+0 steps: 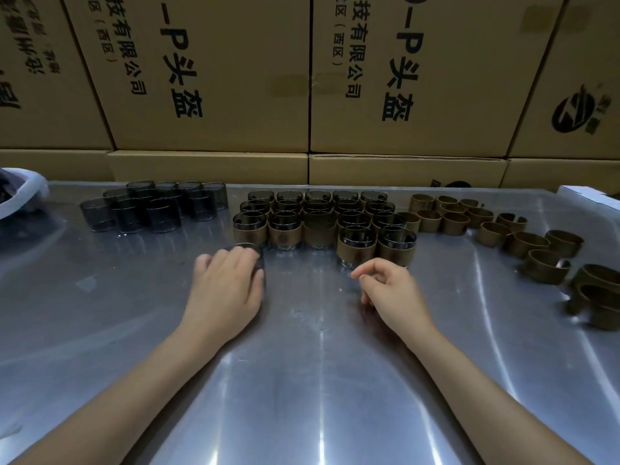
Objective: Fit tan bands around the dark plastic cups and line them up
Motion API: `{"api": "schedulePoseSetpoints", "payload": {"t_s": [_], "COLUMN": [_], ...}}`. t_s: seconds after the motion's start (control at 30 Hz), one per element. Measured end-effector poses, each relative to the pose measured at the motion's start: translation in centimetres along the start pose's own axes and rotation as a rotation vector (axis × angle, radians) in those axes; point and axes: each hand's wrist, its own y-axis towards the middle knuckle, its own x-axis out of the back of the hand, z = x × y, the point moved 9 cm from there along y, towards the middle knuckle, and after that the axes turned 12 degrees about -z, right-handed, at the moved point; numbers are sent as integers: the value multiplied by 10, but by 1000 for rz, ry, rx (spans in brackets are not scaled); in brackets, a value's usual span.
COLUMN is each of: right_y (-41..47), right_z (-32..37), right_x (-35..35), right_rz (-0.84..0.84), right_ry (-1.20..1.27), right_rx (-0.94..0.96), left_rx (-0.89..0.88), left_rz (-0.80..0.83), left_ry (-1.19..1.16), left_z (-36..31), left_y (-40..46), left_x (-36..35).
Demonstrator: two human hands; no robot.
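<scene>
My left hand (pixel 226 283) lies over a bare dark plastic cup (pixel 258 251) on the metal table, fingers curled round its top; most of the cup is hidden under the hand. My right hand (pixel 389 288) hovers just in front of the banded cups (pixel 357 243), fingers loosely curled with thumb and forefinger close together, holding nothing. The banded cups stand in packed rows (pixel 318 213) at the table's middle. A cluster of bare dark cups (pixel 151 209) stands at the back left. Loose tan bands (pixel 496 226) lie scattered at the right.
Stacked cardboard boxes (pixel 208 78) with printed text form a wall behind the shiny metal table (pixel 302 364). A white bag (pixel 20 193) sits at the far left edge. A white box corner (pixel 590 194) shows at the back right.
</scene>
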Motion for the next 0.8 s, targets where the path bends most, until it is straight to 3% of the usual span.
{"api": "schedulePoseSetpoints", "payload": {"t_s": [0.23,0.4,0.53,0.63,0.8], "right_y": [1,-7,-7,-6,-13], "right_z": [-2,3,4,11,23], "right_x": [-4,-21,-20,-12,-13], "right_rz": [26,205,192,100,107], "right_ry": [-35,-145,-164,-94,2], "right_rx": [26,136,147,191,265], "left_rx": [-58,12,-43,64,330], "left_rz": [85,268,312,274,275], "left_ry": [-231,-457,-628,-817,-1056], "left_z": [-68,-86,-93,-89,-73], "left_y": [-10,-13,-16,-12,-6], "left_x": [-9,-27,-26,-25,-38]}}
